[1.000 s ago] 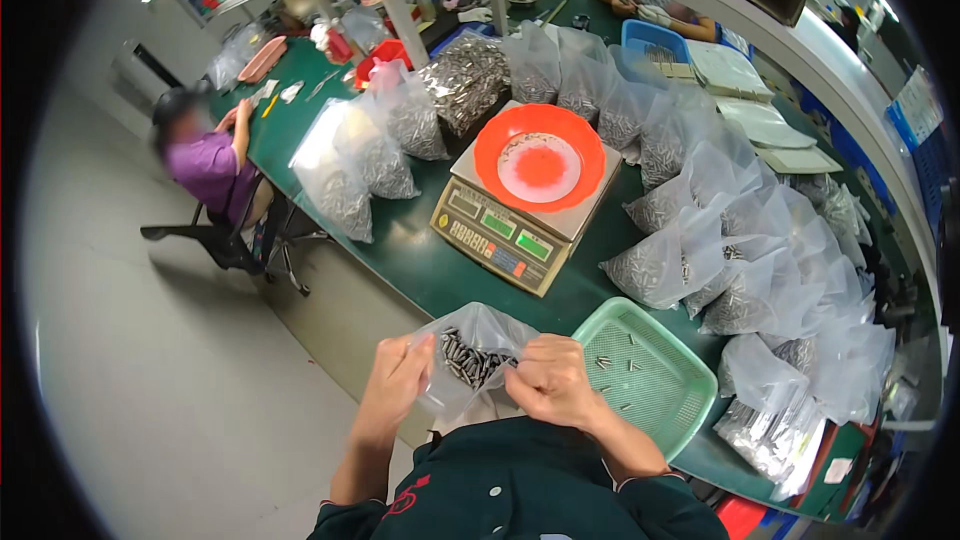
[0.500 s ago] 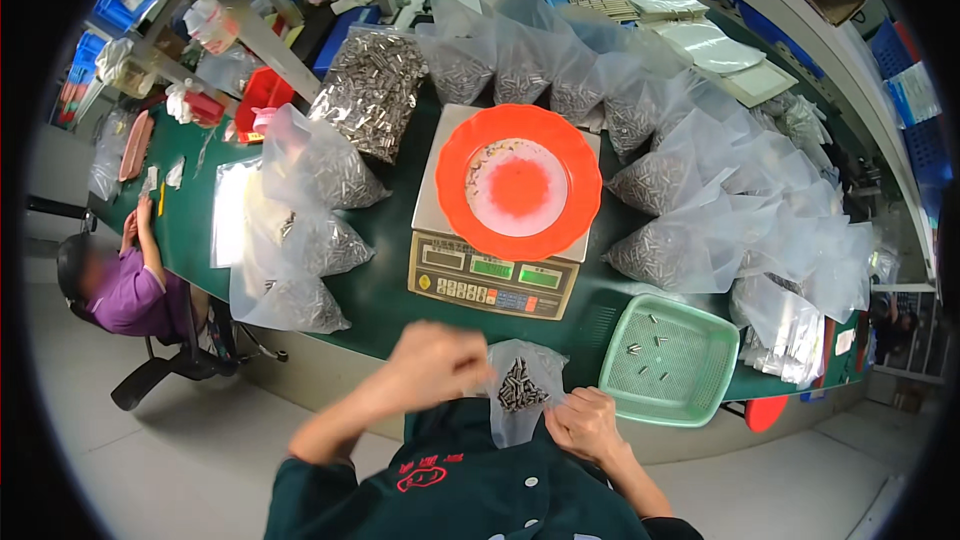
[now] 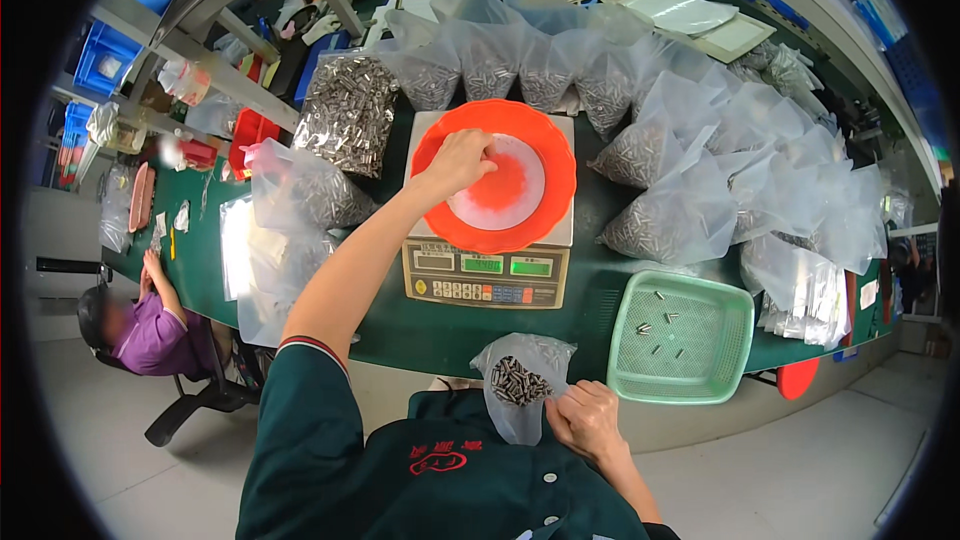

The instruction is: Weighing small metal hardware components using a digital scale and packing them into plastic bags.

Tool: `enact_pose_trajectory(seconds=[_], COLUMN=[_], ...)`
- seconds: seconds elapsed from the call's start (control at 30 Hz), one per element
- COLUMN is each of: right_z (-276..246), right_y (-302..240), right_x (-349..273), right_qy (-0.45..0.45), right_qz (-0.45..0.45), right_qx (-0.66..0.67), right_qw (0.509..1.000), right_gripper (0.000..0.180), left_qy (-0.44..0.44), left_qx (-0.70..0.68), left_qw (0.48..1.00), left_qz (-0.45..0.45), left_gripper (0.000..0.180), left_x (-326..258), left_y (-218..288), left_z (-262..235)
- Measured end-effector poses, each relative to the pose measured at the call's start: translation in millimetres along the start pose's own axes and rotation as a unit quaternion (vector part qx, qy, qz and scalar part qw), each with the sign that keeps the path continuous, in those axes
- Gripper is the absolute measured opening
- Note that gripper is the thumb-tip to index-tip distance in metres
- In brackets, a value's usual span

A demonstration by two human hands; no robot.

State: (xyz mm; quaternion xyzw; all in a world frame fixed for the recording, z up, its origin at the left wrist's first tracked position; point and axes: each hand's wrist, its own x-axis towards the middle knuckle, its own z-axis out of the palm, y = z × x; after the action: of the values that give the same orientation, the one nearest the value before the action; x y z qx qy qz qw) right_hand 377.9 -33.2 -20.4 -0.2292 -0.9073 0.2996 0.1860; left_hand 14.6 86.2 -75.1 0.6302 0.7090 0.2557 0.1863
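Observation:
My left hand (image 3: 463, 162) reaches into a scalloped orange plastic bowl (image 3: 555, 180), which rests on a digital scale (image 3: 484, 290). Its fingers curl down over the left part of the pale, whitish bottom; whatever they pinch is hidden beneath them. Close to my body, my right hand (image 3: 588, 418) is closed on the edge of a clear plastic bag (image 3: 516, 424). The bag's mouth gapes upward, and small metal pins (image 3: 519, 381) lie heaped inside.
Right of the scale sits a green mesh basket (image 3: 682, 390) with several loose pins. Filled plastic bags (image 3: 650, 225) crowd the table's right and back. A large bag of metal parts (image 3: 345, 105) stands back left. A person in purple (image 3: 150, 340) sits far left.
My left hand has moved from beside the bag up and forward into the orange bowl, covering the small bits there. The right hand still grips the bag.

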Motion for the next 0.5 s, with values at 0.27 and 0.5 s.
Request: enact_pose_trajectory(seconds=[0.27,0.5], right_z=[-2,-4], right_y=[1,-5], right_x=[3,4], right_qy=[0.003,-0.005], right_qz=[-0.013,-0.036], right_qx=[0.005,0.004], right_qw=[1.000,0.999], right_gripper=[0.028,0.027], left_qy=[0.009,0.006], left_qx=[0.079,0.151], left_qw=[0.997,0.988], left_qz=[0.000,0.031], left_gripper=[0.012,0.009], left_x=[-1,-13], left_y=[-4,-8], left_z=[11,5])
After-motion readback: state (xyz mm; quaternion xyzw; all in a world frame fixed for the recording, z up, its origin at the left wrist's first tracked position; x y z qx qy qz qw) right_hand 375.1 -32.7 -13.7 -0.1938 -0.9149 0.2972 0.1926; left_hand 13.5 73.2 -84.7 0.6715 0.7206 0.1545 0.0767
